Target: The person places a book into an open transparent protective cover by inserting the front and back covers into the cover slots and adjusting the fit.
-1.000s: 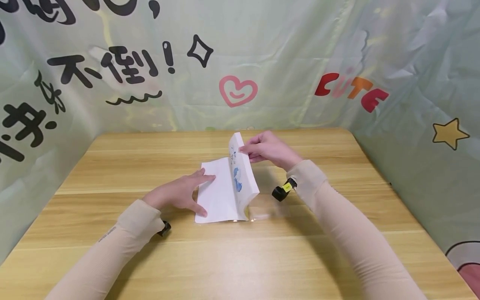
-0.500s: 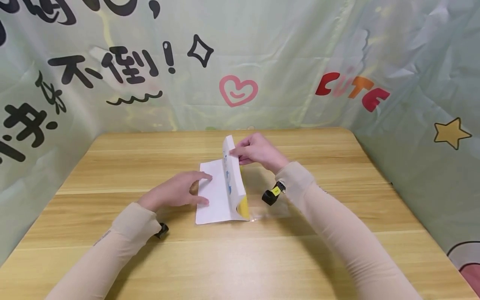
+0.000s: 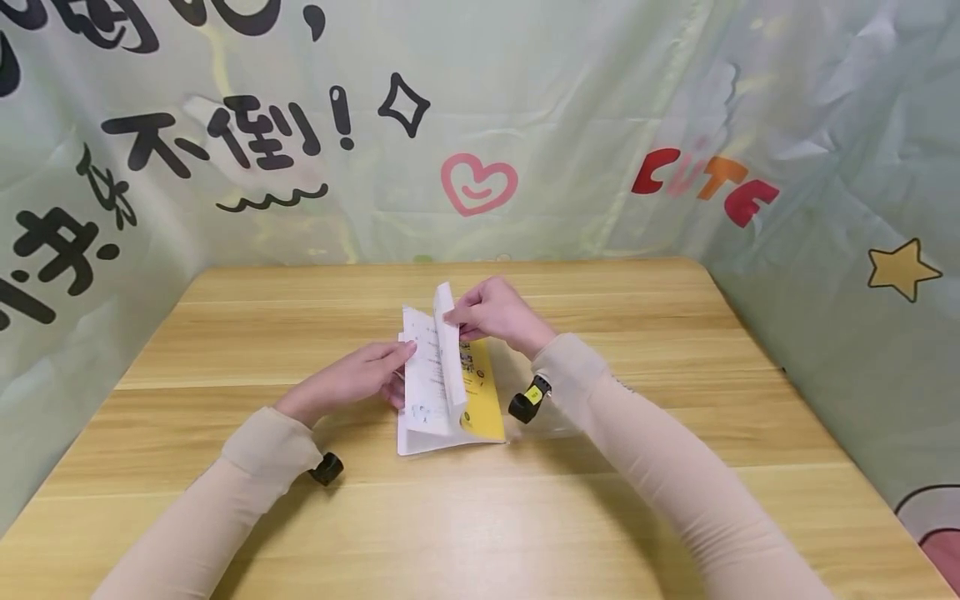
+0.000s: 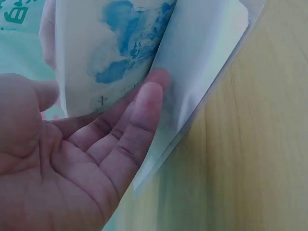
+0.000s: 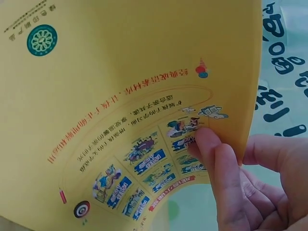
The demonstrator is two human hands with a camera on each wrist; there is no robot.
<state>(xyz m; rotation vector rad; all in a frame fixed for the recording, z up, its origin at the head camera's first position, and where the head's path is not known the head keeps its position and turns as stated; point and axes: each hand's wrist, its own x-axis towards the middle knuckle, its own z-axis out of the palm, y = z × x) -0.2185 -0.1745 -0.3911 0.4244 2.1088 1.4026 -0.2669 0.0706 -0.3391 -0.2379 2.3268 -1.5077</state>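
Evidently opened but not yet flat or closed, the book (image 3: 451, 379) sits near the frame's centre; the left hand (image 3: 358, 375) pinches its left page (image 3: 424, 371), the right hand (image 3: 502, 317) its raised pages and yellow cover (image 3: 483, 396).

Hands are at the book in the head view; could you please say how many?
2: the left hand at the left edge of the book, the right hand gripping its raised part.

A white-paged, soft paper book (image 3: 424, 367) with a printed yellow back cover (image 3: 484, 396), open part-way on the light wooden table (image 3: 480, 525), blue pictures on its leaves, pages raised and tilted, left hand (image 3: 347, 380) holding leaves at their edge, right hand (image 3: 502, 317) pinching pages and cover.
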